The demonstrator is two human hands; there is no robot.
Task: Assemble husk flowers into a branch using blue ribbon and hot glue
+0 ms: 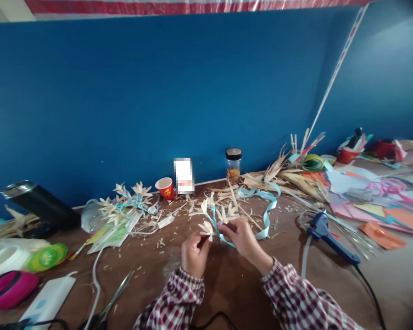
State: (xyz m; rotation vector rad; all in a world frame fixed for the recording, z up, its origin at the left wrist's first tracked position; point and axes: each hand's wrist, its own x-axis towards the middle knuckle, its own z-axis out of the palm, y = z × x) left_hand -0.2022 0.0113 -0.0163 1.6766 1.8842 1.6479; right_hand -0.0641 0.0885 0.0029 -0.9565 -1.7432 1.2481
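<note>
Between my two hands is a small spray of pale husk flowers [227, 211] on stems wrapped in light blue. My left hand [194, 251] has its thumb and fingers pinched at the lower left flower [205, 228]. On the right, my right hand [240, 236] is closed around the wrapped stems, its fingertips near where they join. A light blue ribbon [269, 213] trails from behind the right hand and loops up to the back. Another bunch of husk flowers with blue stems [132, 201] lies to the left, by a clear plastic container.
Scissors [119, 293] lie at front left, near a white cable [95, 270]. A blue glue gun [333, 238] rests at right. At the wall stand a red paper cup [165, 188] and a black-lidded jar [233, 167]. Dry husks [282, 176] and coloured paper [351, 192] spread rightward.
</note>
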